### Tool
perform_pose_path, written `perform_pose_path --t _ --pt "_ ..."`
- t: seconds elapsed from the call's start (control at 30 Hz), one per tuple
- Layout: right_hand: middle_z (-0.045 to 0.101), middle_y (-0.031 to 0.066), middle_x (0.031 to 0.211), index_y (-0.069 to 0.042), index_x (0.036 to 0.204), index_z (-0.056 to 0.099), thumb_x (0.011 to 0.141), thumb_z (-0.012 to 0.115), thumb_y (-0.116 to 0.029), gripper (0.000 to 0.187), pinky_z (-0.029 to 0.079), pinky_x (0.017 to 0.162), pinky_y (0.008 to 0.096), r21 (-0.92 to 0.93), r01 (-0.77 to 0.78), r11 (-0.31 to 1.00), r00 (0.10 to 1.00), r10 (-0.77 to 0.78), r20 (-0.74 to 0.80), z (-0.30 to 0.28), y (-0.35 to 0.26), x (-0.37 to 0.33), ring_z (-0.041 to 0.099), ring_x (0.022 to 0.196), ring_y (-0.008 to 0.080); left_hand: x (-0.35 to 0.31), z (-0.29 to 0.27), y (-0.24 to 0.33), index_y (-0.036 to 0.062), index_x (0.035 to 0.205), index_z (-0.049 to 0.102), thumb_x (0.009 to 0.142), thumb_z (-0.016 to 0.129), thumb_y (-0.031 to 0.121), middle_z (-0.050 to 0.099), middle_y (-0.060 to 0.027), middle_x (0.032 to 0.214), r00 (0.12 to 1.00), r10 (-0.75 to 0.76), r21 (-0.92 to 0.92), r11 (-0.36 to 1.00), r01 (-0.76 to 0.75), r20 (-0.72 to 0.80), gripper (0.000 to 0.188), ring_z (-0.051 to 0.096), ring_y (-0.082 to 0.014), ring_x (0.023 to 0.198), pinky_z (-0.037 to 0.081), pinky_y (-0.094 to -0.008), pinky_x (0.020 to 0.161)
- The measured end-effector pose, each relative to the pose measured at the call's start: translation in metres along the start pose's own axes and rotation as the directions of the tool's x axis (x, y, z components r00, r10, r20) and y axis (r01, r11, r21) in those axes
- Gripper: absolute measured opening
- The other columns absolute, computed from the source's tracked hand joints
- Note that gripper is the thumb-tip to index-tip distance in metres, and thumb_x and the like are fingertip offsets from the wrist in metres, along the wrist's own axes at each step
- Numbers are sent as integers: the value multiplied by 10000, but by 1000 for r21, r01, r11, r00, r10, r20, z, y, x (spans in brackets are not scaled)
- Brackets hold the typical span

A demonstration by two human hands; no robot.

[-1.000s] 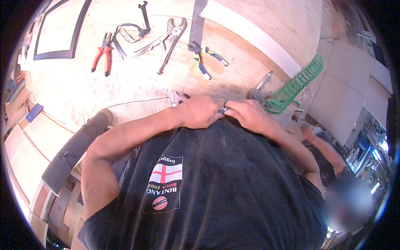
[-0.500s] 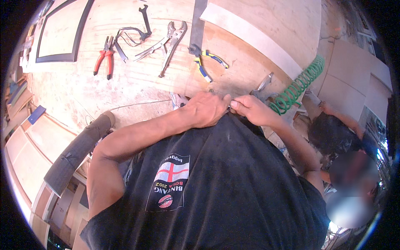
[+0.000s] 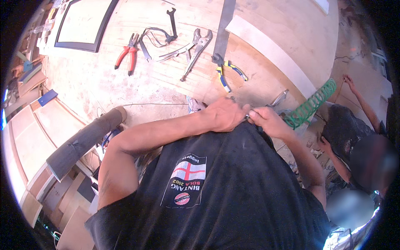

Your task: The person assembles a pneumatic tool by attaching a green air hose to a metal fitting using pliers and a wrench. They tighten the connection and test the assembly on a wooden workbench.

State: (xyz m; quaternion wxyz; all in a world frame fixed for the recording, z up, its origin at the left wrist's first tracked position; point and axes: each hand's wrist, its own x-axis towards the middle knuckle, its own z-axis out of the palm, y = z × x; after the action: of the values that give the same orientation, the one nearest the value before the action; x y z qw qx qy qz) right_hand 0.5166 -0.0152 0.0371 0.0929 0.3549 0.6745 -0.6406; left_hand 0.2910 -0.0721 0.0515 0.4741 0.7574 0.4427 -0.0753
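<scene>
My left hand (image 3: 227, 115) is closed near the table's front edge, its fingers curled in front of my black shirt. Against it my right hand (image 3: 268, 121) pinches with thumb and forefinger. A small shiny bit shows between the two hands, mostly hidden and too small to name. Just beyond my right hand lies a silver metal tool (image 3: 280, 98). Farther out on the table are cutting pliers (image 3: 221, 76) with blue and yellow handles, silver locking pliers (image 3: 196, 58), red-handled pliers (image 3: 126, 55) and a dark open-end wrench (image 3: 172, 24) beside tangled cords.
A green coiled air hose (image 3: 312, 104) runs along the table's right side. A long pale strip (image 3: 271, 50) and a black-edged frame (image 3: 98, 45) lie on the tabletop. At left is a dark grey cylinder (image 3: 85, 139). Another person (image 3: 346, 129) is at the right.
My view has shifted, so the table and tools appear farther right. Both my hands keep the same closed hold together. The other person's arm at right now reaches farther up.
</scene>
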Motion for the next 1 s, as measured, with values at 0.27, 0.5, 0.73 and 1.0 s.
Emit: perform_pose_path --t 0.27,0.5,0.73,1.0 --pt "625 198 791 13 933 611 981 636 -213 232 482 715 496 -412 239 879 935 -323 -145 7 -14 0 635 799 430 1 7 -11 -15 1219 561 1016 554 249 701 -262 934 987 77 -209 972 -106 -142 333 682 -480 914 525 -575 825" --pt "669 194 851 -19 1007 649 964 649 -219 204 504 756 493 -271 99 957 988 -128 -91 -6 -15 -1 659 856 419 7 10 -12 -38 1185 574 996 602 241 688 -282 951 979 41 -222 971 -86 -201 338 664 -496 947 519 -572 837" --pt "667 167 905 -42 971 638 958 661 -233 192 492 707 497 -510 231 829 914 -365 -179 -2 -19 -6 650 844 406 9 12 -14 -53 1107 591 985 623 252 680 -297 963 978 72 -240 963 -119 -196 330 664 -495 958 518 -575 831" --pt "653 197 802 -43 936 633 1000 603 -285 252 489 728 537 -245 47 968 999 -52 -13 -10 -11 -2 648 820 429 6 3 8 -34 1101 585 983 613 269 705 -282 931 988 -2 -101 995 -14 -156 326 686 -481 904 538 -550 784"
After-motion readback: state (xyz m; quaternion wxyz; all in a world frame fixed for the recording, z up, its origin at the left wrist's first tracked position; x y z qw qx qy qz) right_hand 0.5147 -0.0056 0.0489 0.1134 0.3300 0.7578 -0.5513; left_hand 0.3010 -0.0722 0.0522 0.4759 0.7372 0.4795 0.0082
